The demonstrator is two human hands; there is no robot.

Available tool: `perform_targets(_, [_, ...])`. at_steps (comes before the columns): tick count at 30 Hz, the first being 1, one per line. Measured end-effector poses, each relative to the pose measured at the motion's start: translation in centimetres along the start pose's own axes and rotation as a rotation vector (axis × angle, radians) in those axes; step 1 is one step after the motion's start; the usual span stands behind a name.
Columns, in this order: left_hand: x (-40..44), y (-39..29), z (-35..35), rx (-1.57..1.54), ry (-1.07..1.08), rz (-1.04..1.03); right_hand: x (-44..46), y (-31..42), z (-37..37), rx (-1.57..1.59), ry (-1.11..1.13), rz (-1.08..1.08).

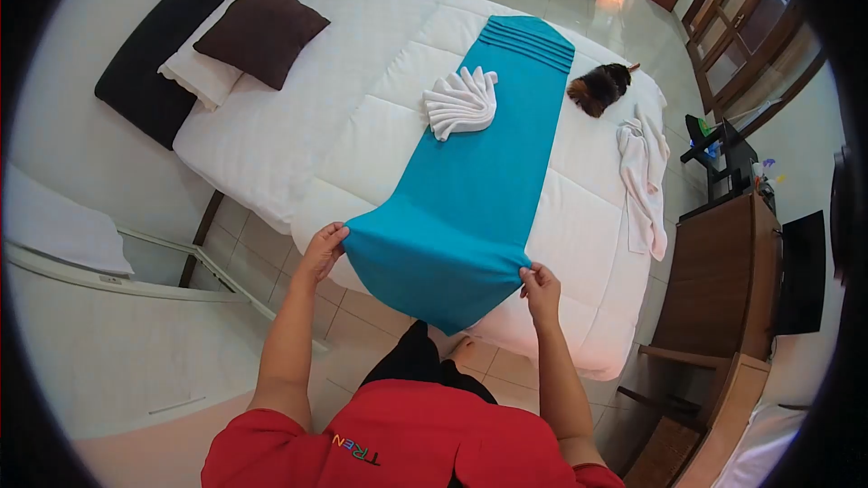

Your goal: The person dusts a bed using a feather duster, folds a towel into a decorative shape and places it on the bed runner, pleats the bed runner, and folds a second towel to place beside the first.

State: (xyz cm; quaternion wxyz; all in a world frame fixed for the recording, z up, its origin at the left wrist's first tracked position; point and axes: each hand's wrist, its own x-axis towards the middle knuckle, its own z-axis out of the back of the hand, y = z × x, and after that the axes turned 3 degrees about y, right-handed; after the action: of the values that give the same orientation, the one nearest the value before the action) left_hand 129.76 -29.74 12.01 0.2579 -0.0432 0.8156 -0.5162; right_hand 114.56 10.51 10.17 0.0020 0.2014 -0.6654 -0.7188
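Note:
A turquoise bed runner (pixel 484 176) lies across the white bed, its far end folded into several pleats. My left hand (pixel 323 250) pinches the runner's near left edge, and my right hand (pixel 540 289) pinches the near right edge. Between them the cloth is lifted and hangs over the bed's near side, its tip pointing down. A white towel folded like a fan (pixel 461 104) rests on the runner's left edge. The white quilt (pixel 579 208) shows on both sides of the runner.
A brown pillow (pixel 262 32) leans on a white pillow (pixel 203 63) by the dark headboard (pixel 136 63). A black and brown furry animal or toy (pixel 599 89) and a crumpled white towel (pixel 642 185) lie on the right. A wooden cabinet (pixel 705 280) stands beyond the bed's foot.

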Motion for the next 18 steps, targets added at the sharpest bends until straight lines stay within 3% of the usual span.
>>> perform_targets(5, [3.5,0.5,1.9,-0.097,0.187,0.105,1.6,-0.7,-1.2,0.043,-0.070,-0.024])
perform_targets(7, [4.2,1.9,3.8,0.282,0.241,0.337,1.1,-2.8,-0.7,-0.099,-0.076,-0.116])
perform_targets(8, [4.5,2.4,4.7,0.285,0.242,0.355,0.9,-4.2,-0.4,-0.096,-0.081,-0.133])
perform_targets(10, [5.0,3.0,5.3,0.756,0.442,0.756,0.5,-7.7,0.5,-0.332,0.136,-0.319])
perform_targets(11, [5.5,3.3,5.5,0.756,0.449,0.767,0.3,-9.0,0.8,-0.366,0.212,-0.396])
perform_targets(14, [6.8,3.9,5.5,0.945,0.468,0.580,0.2,-9.0,0.2,-0.542,0.087,-0.383])
perform_targets(15, [7.5,3.3,4.5,0.947,0.367,0.517,0.9,-10.8,0.0,-0.415,-0.060,-0.302])
perform_targets(16, [8.7,4.6,4.8,0.950,0.372,0.518,1.3,-10.4,-0.4,-0.413,-0.065,-0.304])
perform_targets(18, [11.4,7.4,5.1,1.021,-0.020,0.038,3.3,-9.1,-1.0,-0.494,-0.322,-0.192])
